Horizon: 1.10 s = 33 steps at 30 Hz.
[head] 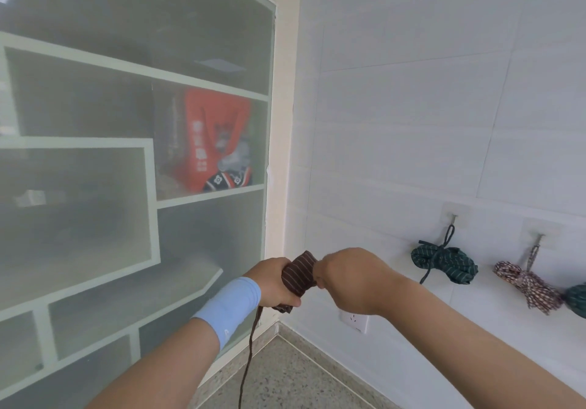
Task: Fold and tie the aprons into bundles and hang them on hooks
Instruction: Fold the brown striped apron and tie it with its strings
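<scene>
A rolled brown apron (pixel 298 275) with thin pale stripes is gripped between both hands in front of the wall corner. My left hand (pixel 272 282) wraps around its lower left side, and my right hand (pixel 345 278) closes over its right end. A brown strap (pixel 249 354) hangs from the bundle down toward the floor. On the right wall, a green striped apron bundle (pixel 447 263) hangs by its cord from a hook (pixel 454 218). A red-and-white patterned bundle (pixel 526 285) hangs from a second hook (pixel 539 237). Another green bundle (pixel 577 301) shows at the right edge.
A frosted glass cabinet (pixel 126 186) with white shelves fills the left; a red bag (pixel 215 139) sits behind the glass. A white wall socket (pixel 358 321) is below my right hand. Speckled floor (pixel 285 383) lies below.
</scene>
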{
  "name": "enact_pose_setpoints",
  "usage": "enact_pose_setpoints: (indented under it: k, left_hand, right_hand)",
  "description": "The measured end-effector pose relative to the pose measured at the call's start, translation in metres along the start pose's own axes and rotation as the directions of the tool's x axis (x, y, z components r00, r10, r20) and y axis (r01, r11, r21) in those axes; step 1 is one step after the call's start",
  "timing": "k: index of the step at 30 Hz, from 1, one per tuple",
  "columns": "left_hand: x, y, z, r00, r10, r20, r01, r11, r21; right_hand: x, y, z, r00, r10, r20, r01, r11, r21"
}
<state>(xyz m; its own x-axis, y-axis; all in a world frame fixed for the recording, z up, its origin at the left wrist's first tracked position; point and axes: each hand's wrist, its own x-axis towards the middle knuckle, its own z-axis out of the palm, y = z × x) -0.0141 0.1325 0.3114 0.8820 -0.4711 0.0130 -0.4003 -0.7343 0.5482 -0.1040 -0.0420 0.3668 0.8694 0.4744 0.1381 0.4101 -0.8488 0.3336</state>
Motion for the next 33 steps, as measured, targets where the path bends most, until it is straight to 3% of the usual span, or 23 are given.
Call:
enact_pose_setpoints:
  k: [4, 6, 9, 12, 16, 19, 21, 22, 23, 24, 25, 26, 27, 28, 29, 30, 31, 33]
  left_hand:
    - [-0.003, 0.014, 0.006, 0.995, 0.042, 0.091, -0.052, 0.992, 0.112]
    - [-0.005, 0.014, 0.011, 0.992, 0.097, 0.077, -0.104, 0.99, 0.097]
    - [-0.013, 0.013, 0.024, 0.988, 0.154, -0.022, -0.155, 0.984, -0.086]
    - [-0.02, 0.009, 0.034, 0.986, 0.142, -0.092, -0.157, 0.969, -0.19]
    - [-0.022, 0.003, 0.037, 0.984, 0.149, -0.098, -0.174, 0.929, -0.327]
    - [-0.019, 0.001, 0.033, 0.997, 0.075, -0.031, -0.08, 0.859, -0.505]
    - [-0.016, 0.0, 0.034, 1.0, 0.007, -0.018, -0.017, 0.773, -0.634]
    - [-0.016, -0.001, 0.035, 0.999, -0.038, -0.029, 0.006, 0.699, -0.715]
    - [-0.015, -0.001, 0.036, 0.994, -0.1, -0.037, 0.028, 0.582, -0.813]
    - [-0.013, -0.001, 0.037, 0.985, -0.169, -0.028, 0.047, 0.426, -0.904]
    - [-0.011, 0.0, 0.037, 0.974, -0.224, -0.001, 0.06, 0.263, -0.963]
    - [-0.01, 0.003, 0.036, 0.965, -0.261, 0.03, 0.065, 0.125, -0.99]
    - [-0.009, 0.006, 0.035, 0.958, -0.283, 0.05, 0.061, 0.03, -0.998]
    - [-0.007, 0.009, 0.035, 0.953, -0.297, 0.057, 0.052, -0.026, -0.998]
    - [-0.007, 0.011, 0.036, 0.948, -0.311, 0.06, 0.048, -0.046, -0.998]
    - [-0.007, 0.011, 0.035, 0.947, -0.314, 0.067, 0.054, -0.048, -0.997]
    - [-0.009, 0.011, 0.034, 0.952, -0.299, 0.067, 0.057, -0.043, -0.997]
    - [-0.012, 0.006, 0.028, 0.969, -0.243, 0.047, 0.043, -0.023, -0.999]
  right_hand:
    - [0.011, -0.001, 0.005, 0.987, -0.148, -0.07, 0.136, 0.979, -0.152]
    - [0.016, 0.007, 0.011, 0.983, -0.125, -0.137, 0.11, 0.988, -0.11]
    - [0.024, 0.014, 0.015, 0.969, 0.025, -0.244, -0.01, 0.998, 0.06]
    - [0.034, 0.017, 0.012, 0.968, 0.115, -0.222, -0.085, 0.986, 0.141]
    - [0.041, 0.022, 0.012, 0.969, 0.158, -0.188, -0.109, 0.963, 0.247]
    - [0.046, 0.019, 0.022, 0.971, 0.141, -0.193, -0.09, 0.963, 0.254]
    - [0.049, 0.015, 0.04, 0.921, 0.223, -0.318, -0.154, 0.961, 0.228]
    - [0.049, 0.01, 0.049, 0.839, 0.354, -0.412, -0.232, 0.92, 0.317]
    - [0.046, 0.002, 0.056, 0.703, 0.544, -0.459, -0.294, 0.809, 0.509]
    - [0.041, -0.011, 0.061, 0.557, 0.737, -0.383, -0.294, 0.606, 0.739]
    - [0.036, -0.025, 0.065, 0.495, 0.853, -0.167, -0.228, 0.313, 0.922]
    - [0.033, -0.039, 0.07, 0.558, 0.825, 0.082, -0.125, -0.014, 0.992]
    - [0.033, -0.051, 0.078, 0.686, 0.681, 0.255, -0.054, -0.301, 0.952]
    - [0.035, -0.059, 0.087, 0.809, 0.483, 0.334, -0.06, -0.498, 0.865]
    - [0.034, -0.066, 0.096, 0.882, 0.313, 0.352, -0.115, -0.581, 0.806]
    - [0.032, -0.069, 0.1, 0.915, 0.201, 0.35, -0.173, -0.588, 0.79]
    - [0.029, -0.069, 0.102, 0.932, 0.118, 0.344, -0.221, -0.567, 0.793]
    - [0.024, -0.056, 0.106, 0.928, 0.009, 0.372, -0.332, -0.433, 0.838]
